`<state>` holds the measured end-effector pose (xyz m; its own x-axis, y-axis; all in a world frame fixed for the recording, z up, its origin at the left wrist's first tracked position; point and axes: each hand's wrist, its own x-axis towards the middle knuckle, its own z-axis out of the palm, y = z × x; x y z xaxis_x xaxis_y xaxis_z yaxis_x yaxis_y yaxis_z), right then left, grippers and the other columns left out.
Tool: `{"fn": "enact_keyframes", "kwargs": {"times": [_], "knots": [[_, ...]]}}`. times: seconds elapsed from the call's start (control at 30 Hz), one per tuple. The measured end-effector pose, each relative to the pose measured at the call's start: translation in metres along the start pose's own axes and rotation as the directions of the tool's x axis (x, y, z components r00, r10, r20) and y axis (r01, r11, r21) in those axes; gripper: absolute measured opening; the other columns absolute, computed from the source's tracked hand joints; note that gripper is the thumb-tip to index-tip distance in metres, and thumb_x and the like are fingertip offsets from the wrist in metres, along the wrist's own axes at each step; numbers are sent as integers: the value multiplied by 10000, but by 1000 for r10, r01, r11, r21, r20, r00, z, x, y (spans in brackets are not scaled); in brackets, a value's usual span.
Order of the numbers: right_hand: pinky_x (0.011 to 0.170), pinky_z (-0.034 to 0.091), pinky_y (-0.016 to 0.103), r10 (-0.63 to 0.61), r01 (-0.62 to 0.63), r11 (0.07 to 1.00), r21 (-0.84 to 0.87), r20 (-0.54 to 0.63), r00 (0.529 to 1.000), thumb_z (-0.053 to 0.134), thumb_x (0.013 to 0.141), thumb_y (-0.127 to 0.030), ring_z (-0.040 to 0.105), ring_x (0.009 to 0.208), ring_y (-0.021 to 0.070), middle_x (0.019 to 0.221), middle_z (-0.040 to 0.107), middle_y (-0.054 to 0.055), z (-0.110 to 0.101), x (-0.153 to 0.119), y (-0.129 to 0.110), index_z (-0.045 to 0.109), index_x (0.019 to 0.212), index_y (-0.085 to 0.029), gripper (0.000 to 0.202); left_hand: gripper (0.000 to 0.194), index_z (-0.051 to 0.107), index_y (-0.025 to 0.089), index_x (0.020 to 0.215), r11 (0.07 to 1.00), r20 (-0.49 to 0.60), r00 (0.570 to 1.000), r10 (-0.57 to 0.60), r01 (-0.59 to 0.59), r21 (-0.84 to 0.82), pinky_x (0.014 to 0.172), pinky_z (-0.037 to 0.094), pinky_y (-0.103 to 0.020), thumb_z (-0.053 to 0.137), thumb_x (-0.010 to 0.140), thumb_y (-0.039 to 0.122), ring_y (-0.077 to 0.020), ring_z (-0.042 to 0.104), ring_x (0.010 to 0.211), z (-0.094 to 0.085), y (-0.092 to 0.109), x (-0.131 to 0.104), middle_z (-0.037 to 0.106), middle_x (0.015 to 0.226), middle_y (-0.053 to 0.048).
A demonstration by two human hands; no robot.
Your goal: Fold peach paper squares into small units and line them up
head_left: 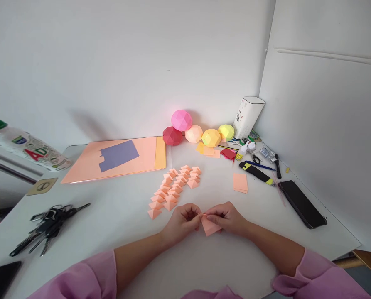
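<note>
Between my two hands is a small peach paper piece [210,227], partly folded, with a flat face hanging below the fingers. My left hand [187,218] pinches its upper left corner between thumb and fingertips. From the other side, my right hand [227,218] grips its upper right edge, thumb on top. The fingers hide the upper fold. Just beyond my left hand, several folded peach paper units [170,198] stand in slanting rows on the white table [110,216]. A small stack of peach paper rectangles [240,182] lies beyond my right hand.
Faceted paper balls [181,120] sit against the wall. Large peach sheets [88,162] lie back left, with keys [52,224] and a bottle [26,147] farther left. A utility knife [256,173], glue bottle [243,150] and black case [302,203] are right.
</note>
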<state>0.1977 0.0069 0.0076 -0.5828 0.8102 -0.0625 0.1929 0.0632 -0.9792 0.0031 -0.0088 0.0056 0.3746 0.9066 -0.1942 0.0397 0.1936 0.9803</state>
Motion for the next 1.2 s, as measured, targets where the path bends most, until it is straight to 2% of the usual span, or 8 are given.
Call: {"fn": "enact_keyframes", "kwargs": {"times": [0.17, 0.3, 0.4, 0.5, 0.67, 0.77, 0.97, 1.2], "knots": [[390, 414, 192, 61, -60, 997, 54, -9, 998, 573, 830, -405, 471, 467, 83, 599, 552, -4, -1, 0, 0, 720, 900, -141, 310, 170, 498, 166, 678, 999, -46, 999, 0, -2, -38, 496, 361, -207, 591, 755, 286, -88, 482, 503, -1, 3, 0, 546, 552, 31], [398, 433, 193, 82, -80, 991, 106, -11, 997, 578, 827, -413, 483, 490, 92, 609, 553, 2, -1, 0, 3, 711, 911, -140, 315, 188, 492, 170, 705, 997, -89, 996, 14, -20, -69, 543, 394, -224, 559, 792, 322, -95, 512, 539, -2, 6, -1, 568, 610, 18], [395, 430, 186, 97, -95, 990, 108, -7, 995, 580, 825, -419, 479, 480, 86, 607, 552, 0, -1, 0, 4, 709, 897, -146, 311, 210, 516, 175, 758, 997, -36, 998, 46, -48, -64, 558, 408, -234, 568, 794, 375, -108, 524, 567, -2, 6, -1, 559, 616, 19], [394, 428, 180, 92, -91, 993, 75, -11, 996, 582, 821, -423, 480, 470, 82, 601, 551, -2, 0, 0, 4, 708, 873, -147, 307, 239, 544, 168, 744, 998, 18, 998, 55, -55, 16, 512, 375, -220, 573, 796, 399, -100, 493, 543, 0, 2, 0, 546, 597, 19], [431, 456, 200, 78, -78, 996, 43, -11, 997, 593, 814, -416, 516, 496, 99, 626, 588, 9, 1, 0, 6, 681, 943, -149, 309, 268, 501, 177, 748, 999, -26, 999, 41, -40, 12, 490, 356, -210, 545, 812, 433, -99, 499, 509, -1, -3, 0, 544, 550, 30], [442, 459, 208, 85, -83, 996, 40, -27, 996, 582, 824, -413, 532, 493, 100, 655, 607, 17, 1, -1, 6, 676, 914, -141, 302, 267, 480, 180, 743, 999, -36, 999, 31, -32, -3, 499, 361, -213, 541, 813, 431, -105, 512, 513, -1, -1, -1, 544, 538, 33], [431, 432, 202, 87, -87, 996, 26, -18, 996, 570, 832, -426, 530, 460, 93, 592, 584, -3, 0, -1, 6, 652, 824, -132, 305, 243, 513, 174, 749, 999, 10, 999, 31, -31, -19, 519, 378, -217, 558, 808, 406, -105, 513, 558, 0, 1, -1, 560, 613, 16], [403, 416, 193, 64, -65, 998, -14, -26, 998, 572, 816, -456, 517, 426, 90, 540, 549, -22, 2, 0, 6, 640, 797, -136, 327, 259, 526, 166, 699, 996, 18, 997, 69, -70, 55, 473, 329, -198, 564, 797, 403, -82, 420, 525, 3, 0, -1, 508, 599, 26]]}}
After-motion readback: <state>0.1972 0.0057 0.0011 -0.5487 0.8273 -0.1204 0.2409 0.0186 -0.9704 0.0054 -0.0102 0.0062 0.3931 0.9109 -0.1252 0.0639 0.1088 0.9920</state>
